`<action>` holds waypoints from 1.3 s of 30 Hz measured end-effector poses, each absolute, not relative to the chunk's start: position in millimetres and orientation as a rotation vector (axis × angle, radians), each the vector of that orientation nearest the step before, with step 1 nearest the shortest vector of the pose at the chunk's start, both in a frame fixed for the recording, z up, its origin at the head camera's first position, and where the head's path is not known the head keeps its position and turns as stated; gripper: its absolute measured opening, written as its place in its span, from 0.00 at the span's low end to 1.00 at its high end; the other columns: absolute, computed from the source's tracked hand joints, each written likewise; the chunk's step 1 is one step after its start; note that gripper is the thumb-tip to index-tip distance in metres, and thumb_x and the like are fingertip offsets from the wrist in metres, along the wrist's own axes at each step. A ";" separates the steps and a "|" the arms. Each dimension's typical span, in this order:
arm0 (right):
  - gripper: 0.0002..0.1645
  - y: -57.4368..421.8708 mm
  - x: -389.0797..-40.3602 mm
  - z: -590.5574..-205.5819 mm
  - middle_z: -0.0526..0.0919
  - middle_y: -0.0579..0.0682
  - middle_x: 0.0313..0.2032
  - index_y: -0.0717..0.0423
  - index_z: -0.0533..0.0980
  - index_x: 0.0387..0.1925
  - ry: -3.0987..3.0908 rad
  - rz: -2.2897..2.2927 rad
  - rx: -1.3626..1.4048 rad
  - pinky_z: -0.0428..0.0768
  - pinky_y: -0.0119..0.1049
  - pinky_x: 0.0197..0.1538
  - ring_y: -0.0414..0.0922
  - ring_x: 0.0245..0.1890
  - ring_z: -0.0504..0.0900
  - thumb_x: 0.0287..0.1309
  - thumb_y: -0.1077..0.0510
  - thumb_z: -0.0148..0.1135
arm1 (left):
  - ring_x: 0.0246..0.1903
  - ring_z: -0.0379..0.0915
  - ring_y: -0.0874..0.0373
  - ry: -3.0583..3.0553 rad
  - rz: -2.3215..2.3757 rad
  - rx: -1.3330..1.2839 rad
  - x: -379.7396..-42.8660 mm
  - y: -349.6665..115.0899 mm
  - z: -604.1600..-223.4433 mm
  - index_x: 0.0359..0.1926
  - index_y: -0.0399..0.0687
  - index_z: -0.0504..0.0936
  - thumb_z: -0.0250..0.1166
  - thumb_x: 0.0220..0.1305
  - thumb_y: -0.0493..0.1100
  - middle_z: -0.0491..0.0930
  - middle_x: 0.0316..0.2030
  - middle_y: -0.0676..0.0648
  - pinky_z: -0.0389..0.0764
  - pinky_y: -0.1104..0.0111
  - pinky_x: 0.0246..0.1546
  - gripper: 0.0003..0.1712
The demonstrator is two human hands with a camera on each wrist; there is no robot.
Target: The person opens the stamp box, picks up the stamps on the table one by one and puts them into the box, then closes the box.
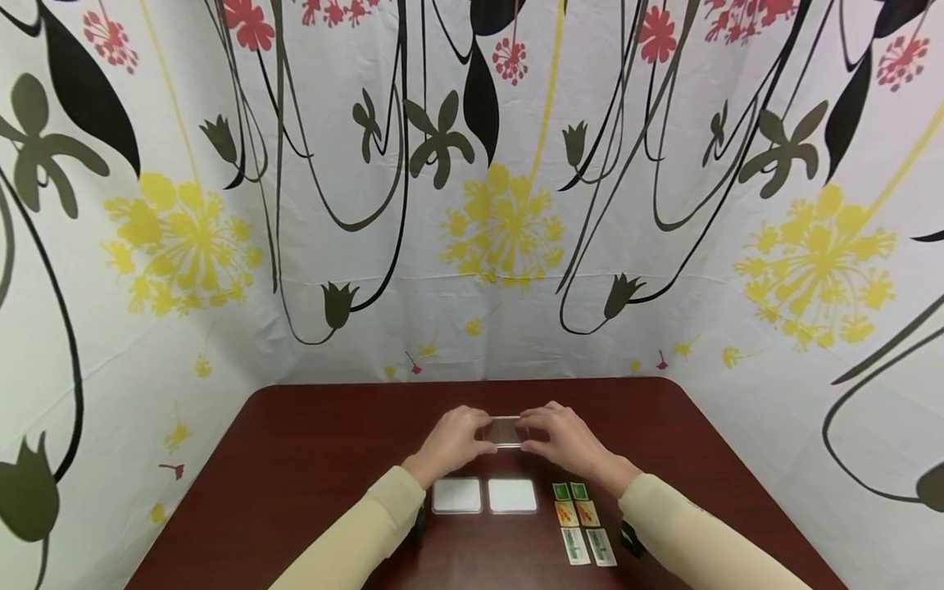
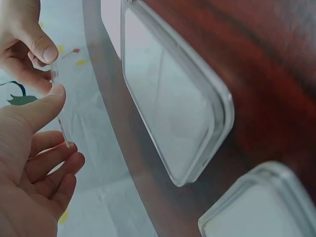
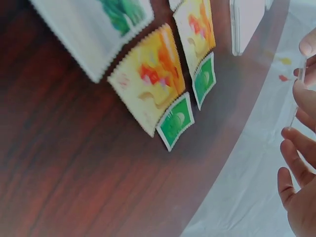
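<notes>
Pinching a clear panel (image 1: 505, 432) from both ends, one between thumb and fingers of the left hand (image 1: 451, 442), the other between thumb and fingers of the right hand (image 1: 564, 434). Holding it aloft in the gap between the two, over a dark red tabletop (image 1: 332, 442).

Facing, on the body side of the left hand, a white-faced case (image 1: 457, 496) with a clear rim and, just right of it, a second case (image 1: 512, 496). Passing with the right sleeve (image 1: 693, 533), on the body side of the right hand, scallop-edged stamps, two of each kind: green stamps (image 1: 562, 492) nearest that hand, orange-and-yellow stamps (image 1: 566, 514) next, pale stamps (image 1: 576, 546) farthest from it. Confronting, beyond both hands, a white cloth (image 1: 413, 246) printed with yellow, red and black plants.

Showing a third case (image 2: 261, 207) only in the left wrist view, cropped at the corner, nearer the body than the left hand. Covering both ends of the panel with fingers, and presenting it almost edge-on to either wrist. Half-covering, beside the left sleeve (image 1: 354, 541) and the right sleeve, dark objects (image 1: 632, 539) too obscured to identify. Losing part of the right hand and of a pale stamp past the edges of the right wrist view. Leaving the stamps' print unreadable.
</notes>
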State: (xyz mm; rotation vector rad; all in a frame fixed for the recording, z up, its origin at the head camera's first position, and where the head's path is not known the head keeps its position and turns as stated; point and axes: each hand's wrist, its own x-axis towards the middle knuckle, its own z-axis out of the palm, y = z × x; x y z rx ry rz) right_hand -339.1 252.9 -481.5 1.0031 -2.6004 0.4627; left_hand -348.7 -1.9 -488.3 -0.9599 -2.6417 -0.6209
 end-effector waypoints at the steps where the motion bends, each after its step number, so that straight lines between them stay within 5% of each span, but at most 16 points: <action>1: 0.20 252.3 -342.0 -481.4 0.84 0.47 0.54 0.47 0.86 0.51 -2.605 0.464 1.001 0.79 0.46 0.47 0.43 0.48 0.78 0.58 0.47 0.74 | 0.49 0.79 0.54 -2.646 -0.624 -0.959 -351.1 -2.5 -488.5 0.55 0.42 0.86 0.77 0.57 0.53 0.85 0.49 0.48 0.78 0.61 0.51 0.29; 15: 0.22 247.7 -368.0 -488.2 0.85 0.35 0.45 0.42 0.86 0.50 -2.820 0.698 0.816 0.74 0.41 0.43 0.43 0.41 0.73 0.53 0.46 0.78 | 0.54 0.78 0.55 -2.749 -0.953 -0.965 -379.4 -18.2 -497.6 0.55 0.46 0.86 0.78 0.55 0.51 0.85 0.50 0.51 0.78 0.60 0.53 0.27; 25: 0.22 246.6 -375.6 -501.7 0.85 0.39 0.42 0.43 0.86 0.50 -2.883 0.691 0.782 0.73 0.41 0.39 0.44 0.38 0.71 0.53 0.46 0.78 | 0.48 0.80 0.55 -2.813 -0.889 -0.959 -389.5 -12.4 -512.5 0.52 0.46 0.87 0.78 0.56 0.49 0.86 0.47 0.50 0.79 0.63 0.47 0.24; 39: 0.22 252.4 -383.0 -517.6 0.85 0.38 0.43 0.41 0.86 0.49 -2.919 0.592 0.737 0.74 0.42 0.41 0.42 0.39 0.70 0.52 0.43 0.78 | 0.50 0.75 0.54 -2.867 -0.695 -0.939 -394.3 0.4 -521.8 0.54 0.47 0.87 0.77 0.56 0.52 0.85 0.49 0.50 0.77 0.62 0.52 0.26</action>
